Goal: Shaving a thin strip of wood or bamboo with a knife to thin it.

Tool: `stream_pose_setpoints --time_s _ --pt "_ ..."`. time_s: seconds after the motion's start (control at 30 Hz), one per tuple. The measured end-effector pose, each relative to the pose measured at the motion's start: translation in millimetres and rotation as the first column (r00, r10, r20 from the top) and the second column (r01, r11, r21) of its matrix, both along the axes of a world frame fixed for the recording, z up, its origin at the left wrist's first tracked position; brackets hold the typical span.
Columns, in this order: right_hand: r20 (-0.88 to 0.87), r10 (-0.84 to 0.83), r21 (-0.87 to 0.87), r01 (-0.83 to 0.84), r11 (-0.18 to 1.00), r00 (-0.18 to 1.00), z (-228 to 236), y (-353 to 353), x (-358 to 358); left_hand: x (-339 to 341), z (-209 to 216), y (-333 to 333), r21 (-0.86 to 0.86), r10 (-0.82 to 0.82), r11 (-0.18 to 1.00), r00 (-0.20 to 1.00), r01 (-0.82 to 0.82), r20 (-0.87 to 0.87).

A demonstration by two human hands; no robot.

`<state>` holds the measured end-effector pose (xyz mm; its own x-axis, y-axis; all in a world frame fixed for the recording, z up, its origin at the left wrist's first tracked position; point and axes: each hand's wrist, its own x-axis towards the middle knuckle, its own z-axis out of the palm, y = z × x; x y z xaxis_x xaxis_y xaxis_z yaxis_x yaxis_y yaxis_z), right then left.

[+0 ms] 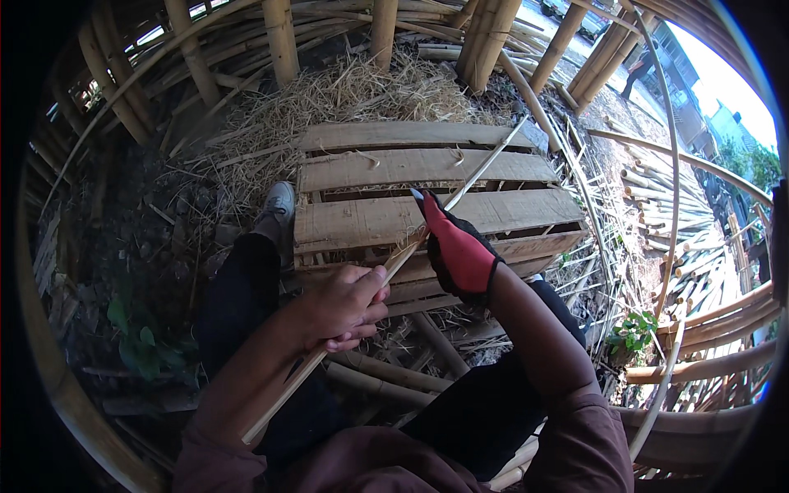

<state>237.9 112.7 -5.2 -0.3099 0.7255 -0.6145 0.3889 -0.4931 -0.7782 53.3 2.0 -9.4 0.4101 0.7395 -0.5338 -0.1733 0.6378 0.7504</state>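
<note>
A long, thin bamboo strip (479,172) runs slantwise from beside my left forearm up over a slatted wooden crate (362,218). My bare left hand (352,306) is closed around its lower part. Farther up, my right hand (460,251), in a red and black glove, is closed at the strip. A small pale tip sticks out past the glove; I cannot tell whether it belongs to a tool, and the palm side is hidden. Thin frayed shavings (413,238) curl on the strip between my hands. A few small curls lie on the crate's slats.
Straw-like shavings (353,90) heap behind the crate. Upright bamboo posts (280,41) line the far side. Cut bamboo poles (670,209) are piled at the right, near a leafy plant (633,333). My shoe (280,201) is beside the crate's left end. A person (639,72) stands far off, upper right.
</note>
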Motion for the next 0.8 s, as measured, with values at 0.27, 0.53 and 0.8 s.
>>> stream_pose_setpoints --time_s 0.27,0.53,0.8 --pt "-0.433 -0.057 -0.343 -0.106 0.933 0.9 -15.4 7.8 10.1 -1.0 2.3 0.8 0.037 -0.014 0.999 1.0 0.014 0.016" --pt "-0.212 0.028 0.018 -0.025 1.0 0.977 2.1 -2.2 13.9 -10.5 11.4 3.0 -0.01 -0.05 0.999 0.984 0.053 0.17" --pt "0.472 0.19 0.5 -0.439 0.746 0.861 17.1 -11.5 8.2 2.6 3.7 2.6 0.08 0.0 0.997 0.999 -0.002 0.033"
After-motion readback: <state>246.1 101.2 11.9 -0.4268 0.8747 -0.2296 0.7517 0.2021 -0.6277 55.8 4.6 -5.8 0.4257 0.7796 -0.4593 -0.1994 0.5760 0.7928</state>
